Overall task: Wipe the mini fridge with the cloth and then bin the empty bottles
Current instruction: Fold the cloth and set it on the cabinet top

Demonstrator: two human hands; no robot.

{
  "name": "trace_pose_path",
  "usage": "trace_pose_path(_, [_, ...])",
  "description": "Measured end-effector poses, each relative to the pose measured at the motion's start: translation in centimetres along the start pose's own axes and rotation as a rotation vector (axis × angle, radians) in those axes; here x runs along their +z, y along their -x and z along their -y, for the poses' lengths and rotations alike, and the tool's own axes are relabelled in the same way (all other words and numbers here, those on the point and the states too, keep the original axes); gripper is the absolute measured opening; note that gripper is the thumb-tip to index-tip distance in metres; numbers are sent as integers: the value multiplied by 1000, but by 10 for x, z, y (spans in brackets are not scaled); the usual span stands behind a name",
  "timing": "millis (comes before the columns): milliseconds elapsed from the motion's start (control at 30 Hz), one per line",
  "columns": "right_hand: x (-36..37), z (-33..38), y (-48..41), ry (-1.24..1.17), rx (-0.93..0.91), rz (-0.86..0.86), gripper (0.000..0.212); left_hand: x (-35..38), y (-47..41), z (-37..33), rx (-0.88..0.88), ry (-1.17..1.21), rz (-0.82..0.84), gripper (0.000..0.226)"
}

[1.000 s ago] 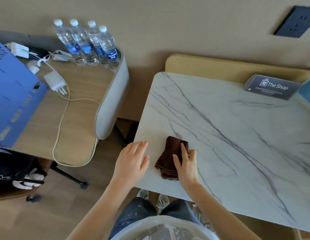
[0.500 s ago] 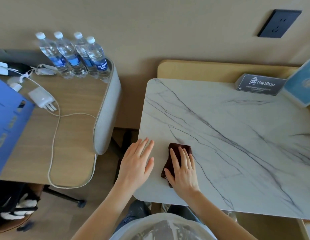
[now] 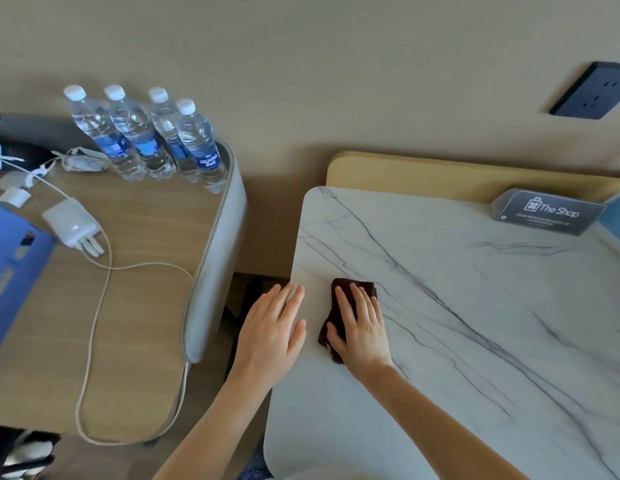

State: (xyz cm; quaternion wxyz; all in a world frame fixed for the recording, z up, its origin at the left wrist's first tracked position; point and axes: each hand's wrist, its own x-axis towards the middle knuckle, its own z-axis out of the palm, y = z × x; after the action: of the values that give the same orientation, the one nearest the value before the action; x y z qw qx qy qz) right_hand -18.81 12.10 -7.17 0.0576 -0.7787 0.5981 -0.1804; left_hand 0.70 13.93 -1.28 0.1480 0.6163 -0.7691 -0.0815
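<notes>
The right hand [image 3: 362,327] lies flat, fingers spread, pressing a folded dark brown cloth [image 3: 343,306] onto the white marble top [image 3: 474,306]. Just beside it, the left hand [image 3: 272,332] rests open-palmed on the top's edge. Four water bottles [image 3: 152,136] stand well beyond the left hand on a wooden desk [image 3: 135,306].

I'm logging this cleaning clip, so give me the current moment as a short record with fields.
surface: white marble top
cloth: dark brown, folded, lying on the marble near its left edge
right hand: flat on the cloth, fingers spread
left hand: open, palm down at the marble's left edge, holding nothing
bottles: four capped water bottles upright on the wooden desk, untouched
sign: "The Shop" card at the back right
</notes>
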Motion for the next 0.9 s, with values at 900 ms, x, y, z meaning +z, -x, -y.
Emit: trace_pose_path(900, [-46,-9,-123,-270,23,-93,46,-27,-74,13,-10,30,-120,43])
